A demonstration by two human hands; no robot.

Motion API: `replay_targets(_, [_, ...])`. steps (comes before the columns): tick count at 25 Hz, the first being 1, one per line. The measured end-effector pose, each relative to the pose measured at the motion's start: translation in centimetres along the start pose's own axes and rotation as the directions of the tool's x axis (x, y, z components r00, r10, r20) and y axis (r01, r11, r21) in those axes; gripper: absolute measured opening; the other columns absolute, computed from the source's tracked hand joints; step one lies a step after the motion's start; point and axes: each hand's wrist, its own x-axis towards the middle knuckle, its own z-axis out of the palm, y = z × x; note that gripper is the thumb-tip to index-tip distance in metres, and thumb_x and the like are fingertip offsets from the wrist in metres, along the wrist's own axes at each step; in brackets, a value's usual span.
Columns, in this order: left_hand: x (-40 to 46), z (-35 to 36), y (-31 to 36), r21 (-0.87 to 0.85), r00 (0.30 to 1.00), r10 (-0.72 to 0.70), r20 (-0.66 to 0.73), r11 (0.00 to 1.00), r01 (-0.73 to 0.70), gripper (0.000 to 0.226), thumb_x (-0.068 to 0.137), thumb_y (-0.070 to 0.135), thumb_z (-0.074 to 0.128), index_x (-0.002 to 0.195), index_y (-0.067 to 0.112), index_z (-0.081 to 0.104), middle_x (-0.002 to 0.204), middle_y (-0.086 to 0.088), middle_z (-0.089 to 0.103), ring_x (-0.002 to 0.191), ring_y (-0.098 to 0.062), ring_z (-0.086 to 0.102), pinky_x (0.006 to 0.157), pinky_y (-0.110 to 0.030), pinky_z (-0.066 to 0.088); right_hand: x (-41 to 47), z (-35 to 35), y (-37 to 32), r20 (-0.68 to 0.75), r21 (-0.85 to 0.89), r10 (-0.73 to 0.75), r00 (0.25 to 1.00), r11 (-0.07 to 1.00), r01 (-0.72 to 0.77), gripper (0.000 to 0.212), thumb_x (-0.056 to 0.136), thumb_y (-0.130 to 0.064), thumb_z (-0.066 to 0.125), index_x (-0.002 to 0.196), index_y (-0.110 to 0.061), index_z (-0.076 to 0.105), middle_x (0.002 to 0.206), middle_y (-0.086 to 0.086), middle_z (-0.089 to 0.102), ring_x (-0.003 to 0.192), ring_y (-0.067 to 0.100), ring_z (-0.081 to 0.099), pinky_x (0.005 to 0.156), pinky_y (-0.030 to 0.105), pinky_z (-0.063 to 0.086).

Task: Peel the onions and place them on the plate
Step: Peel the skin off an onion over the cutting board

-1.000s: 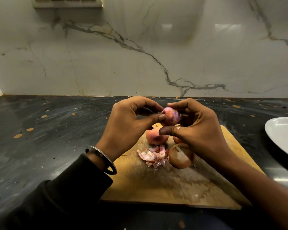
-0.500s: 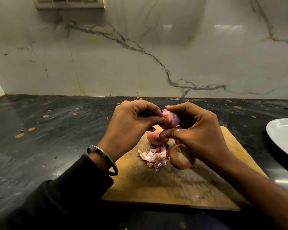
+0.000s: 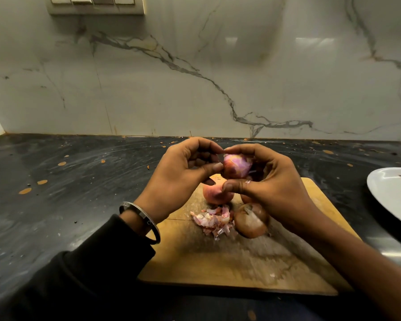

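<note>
Onion [image 3: 237,165] raised slightly; both hands [image 3: 273,181] still grip it above board [image 3: 218,262].

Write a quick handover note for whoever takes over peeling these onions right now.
Right hand holds the onion above the board; left hand pinches its skin at the top.
It is partly peeled, purple flesh showing.
On the board: a pink onion, a brown onion in its skin, and peelings.
Plate, at right, holds no onion in view.
Left: finish peeling, plate each onion.
</note>
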Motion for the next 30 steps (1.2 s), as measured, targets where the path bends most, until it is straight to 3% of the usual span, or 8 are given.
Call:
replay_targets(4, [-0.2,-0.1,0.4,-0.107,0.999,-0.045,0.002,0.993,0.045,0.027,0.081,0.018,0.071,0.106,0.008,0.069,0.098,-0.007,0.074,0.088,-0.018,0.073,0.065,-0.030,0.061,-0.2,0.0,-0.2,-0.053,-0.156,0.022,0.998,0.987,-0.030,0.072,0.052,-0.049,0.087,0.114,-0.026,0.058,0.096,-0.008,0.069,0.086,0.009,0.068,0.067,0.024,0.057])
replay_targets(8, [-0.4,0.3,0.5,-0.066,0.997,-0.023,0.067,0.997,0.027,0.037,0.073,0.022,0.077,0.108,0.012,0.070,0.103,-0.002,0.075,0.089,-0.019,0.074,0.070,-0.029,0.061,-0.3,0.2,0.2,-0.052,-0.285,-0.057,0.997,0.958,0.040,0.059,0.058,-0.044,0.089,0.106,-0.025,0.059,0.095,-0.014,0.066,0.086,0.003,0.063,0.065,0.012,0.048])
replay_targets(13, [-0.2,-0.1,0.6,-0.063,0.998,0.022,0.056,0.998,-0.018,0.037,0.074,0.012,0.076,0.110,0.007,0.069,0.105,-0.003,0.074,0.095,-0.016,0.073,0.082,-0.025,0.058,0.1,-0.2,-0.3,-0.019,-0.010,0.069,0.997,0.998,-0.070,0.048,0.068,-0.046,0.078,0.109,-0.025,0.063,0.102,-0.004,0.072,0.088,0.012,0.071,0.067,0.024,0.057])
replay_targets(17, [0.0,-0.5,0.7,-0.069,0.997,0.066,0.038,0.996,-0.064,0.040,0.073,0.010,0.075,0.112,0.004,0.068,0.111,-0.002,0.073,0.104,-0.012,0.069,0.087,-0.022,0.055,0.4,-0.5,-0.5,0.024,0.314,0.225,0.974,0.923,-0.221,0.040,0.083,-0.040,0.065,0.115,-0.016,0.064,0.102,0.005,0.075,0.092,0.021,0.074,0.071,0.030,0.060])
replay_targets(21, [0.0,-0.2,0.8,-0.024,0.994,0.101,0.051,0.995,-0.100,0.035,0.079,0.004,0.072,0.114,0.006,0.069,0.112,-0.001,0.073,0.106,-0.009,0.068,0.089,-0.020,0.053,0.5,-0.8,-0.4,0.086,0.374,0.305,0.949,0.872,-0.314,0.037,0.085,-0.029,0.068,0.120,-0.018,0.068,0.106,0.010,0.076,0.093,0.023,0.074,0.066,0.027,0.059])
replay_targets(23, [-0.1,0.0,0.8,-0.007,0.989,0.139,0.047,0.990,-0.139,0.032,0.081,0.008,0.071,0.113,0.005,0.069,0.111,-0.002,0.072,0.105,-0.010,0.068,0.088,-0.019,0.053,0.6,-0.7,-0.5,0.072,0.388,0.323,0.944,0.862,-0.325,0.040,0.083,-0.036,0.069,0.118,-0.019,0.069,0.100,0.009,0.076,0.084,0.016,0.073,0.059,0.023,0.054])
replay_targets(27, [-0.2,0.3,0.8,0.150,0.979,0.205,-0.006,0.968,-0.202,0.028,0.079,0.026,0.071,0.104,0.012,0.074,0.101,0.002,0.071,0.094,-0.015,0.069,0.080,-0.025,0.057,0.5,-0.3,-0.6,0.026,0.236,0.335,0.942,0.914,-0.331,0.053,0.075,-0.057,0.063,0.106,-0.014,0.066,0.082,0.001,0.075,0.068,0.010,0.063,0.051,0.025,0.047])
replay_targets(30, [-0.5,0.4,0.5,0.299,0.962,0.266,-0.067,0.925,-0.235,0.017,0.085,0.024,0.071,0.100,0.018,0.075,0.091,0.011,0.072,0.087,-0.007,0.070,0.073,-0.022,0.058,0.3,0.0,-0.6,0.003,0.156,0.316,0.949,0.937,-0.312,0.055,0.076,-0.057,0.064,0.109,-0.013,0.060,0.085,0.005,0.075,0.061,0.011,0.063,0.049,0.025,0.047])
